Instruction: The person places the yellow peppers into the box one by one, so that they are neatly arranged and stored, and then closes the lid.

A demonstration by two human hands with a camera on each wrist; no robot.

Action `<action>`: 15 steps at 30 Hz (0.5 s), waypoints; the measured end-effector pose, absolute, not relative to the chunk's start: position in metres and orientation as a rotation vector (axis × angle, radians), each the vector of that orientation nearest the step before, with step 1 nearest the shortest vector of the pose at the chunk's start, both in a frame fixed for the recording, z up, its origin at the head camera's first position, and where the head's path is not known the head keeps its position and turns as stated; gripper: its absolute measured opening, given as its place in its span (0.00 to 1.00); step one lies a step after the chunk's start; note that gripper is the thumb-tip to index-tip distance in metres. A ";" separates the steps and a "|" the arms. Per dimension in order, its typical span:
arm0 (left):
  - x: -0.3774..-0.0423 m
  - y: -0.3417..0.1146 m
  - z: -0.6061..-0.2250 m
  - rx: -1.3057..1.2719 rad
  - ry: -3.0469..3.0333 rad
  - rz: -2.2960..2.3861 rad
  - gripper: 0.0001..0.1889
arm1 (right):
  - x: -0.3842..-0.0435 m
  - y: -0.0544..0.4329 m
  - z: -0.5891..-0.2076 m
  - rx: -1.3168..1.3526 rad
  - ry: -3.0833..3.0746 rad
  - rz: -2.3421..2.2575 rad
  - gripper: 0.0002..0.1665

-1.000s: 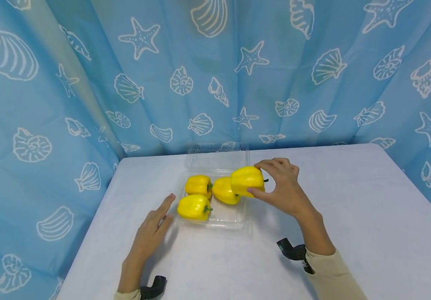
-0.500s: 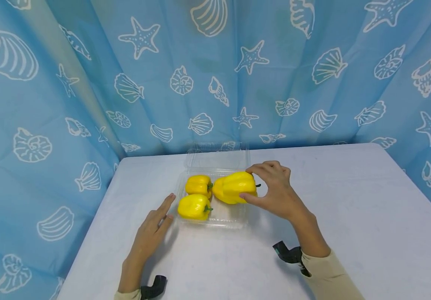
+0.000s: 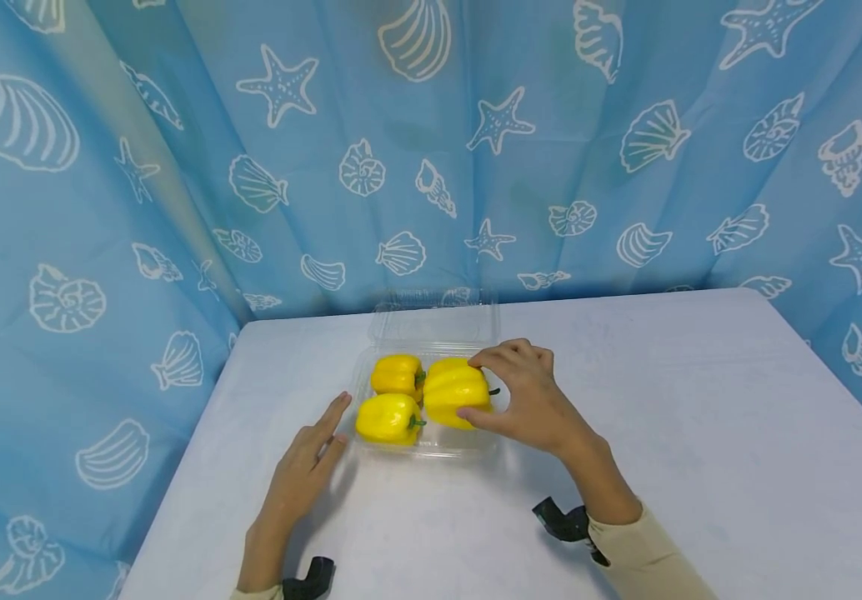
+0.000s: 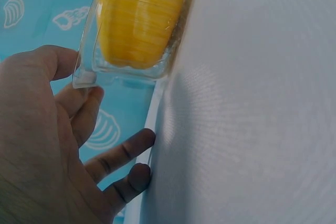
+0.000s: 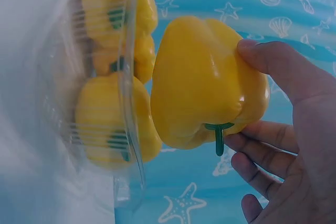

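Note:
My right hand (image 3: 528,400) pinches a yellow bell pepper (image 3: 455,398) between thumb and fingers, over the right half of a clear plastic container (image 3: 461,442). In the right wrist view this pepper (image 5: 205,87) has its green stem pointing down, beside the container wall. Three more yellow peppers lie in the container: a rear left one (image 3: 397,375), a front left one (image 3: 388,418), and one at the back right, partly hidden by the held pepper. My left hand (image 3: 299,467) has its fingers extended, fingertips right at the container's left rim (image 4: 86,78).
The container's clear lid (image 3: 434,323) stands folded back at the rear, near the blue curtain (image 3: 431,150) with white shell prints. A white cloth (image 3: 701,400) covers the table. Black wrist mounts (image 3: 566,518) sit by both sleeves.
My right hand has carried its pepper left and toward me, over the container, now overlapping the back right pepper. The left hand stays in place. The head view has tilted slightly.

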State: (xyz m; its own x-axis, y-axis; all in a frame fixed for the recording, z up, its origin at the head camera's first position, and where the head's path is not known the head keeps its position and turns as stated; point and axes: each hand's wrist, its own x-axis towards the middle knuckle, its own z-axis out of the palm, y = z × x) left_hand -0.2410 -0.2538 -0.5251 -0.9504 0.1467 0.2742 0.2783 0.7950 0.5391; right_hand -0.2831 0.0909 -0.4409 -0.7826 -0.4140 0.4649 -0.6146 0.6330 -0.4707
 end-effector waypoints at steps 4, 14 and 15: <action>-0.241 -0.253 -0.525 -0.323 -2.766 -0.868 0.29 | -0.281 0.085 -0.443 0.836 -2.565 0.881 0.36; -0.241 -0.253 -0.525 -0.326 -2.766 -0.871 0.29 | -0.279 0.077 -0.449 0.850 -2.621 0.767 0.36; -0.241 -0.253 -0.525 -0.326 -2.767 -0.866 0.29 | -0.279 0.077 -0.449 0.847 -2.627 0.762 0.36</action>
